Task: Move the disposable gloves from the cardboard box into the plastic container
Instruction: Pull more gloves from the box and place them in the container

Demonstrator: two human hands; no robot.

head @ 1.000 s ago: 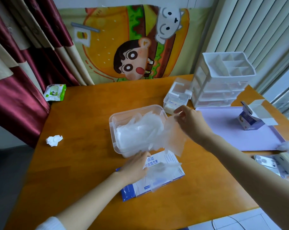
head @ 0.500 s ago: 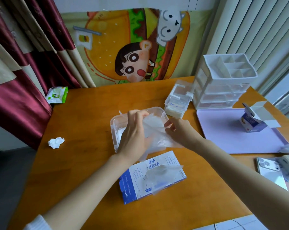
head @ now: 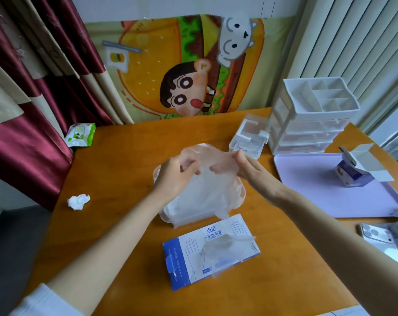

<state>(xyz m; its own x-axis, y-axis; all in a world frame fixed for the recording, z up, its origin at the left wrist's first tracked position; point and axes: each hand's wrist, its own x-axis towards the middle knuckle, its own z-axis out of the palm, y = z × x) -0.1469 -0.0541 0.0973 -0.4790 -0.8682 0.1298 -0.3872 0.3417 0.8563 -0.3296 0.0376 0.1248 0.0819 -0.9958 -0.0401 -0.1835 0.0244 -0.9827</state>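
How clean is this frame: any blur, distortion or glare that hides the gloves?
Head view: wide-angle bending tilts the blinds outward; motion blur softens the left hand, the right hand and the disposable glove they hold; print on the cardboard box is readable; light is soft, no glare; the glove pile blends into the plastic container, hiding much of its rim.

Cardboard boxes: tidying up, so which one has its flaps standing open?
The small box on the purple tray; the blue-and-white glove box lies flat, a glove poking from its top.
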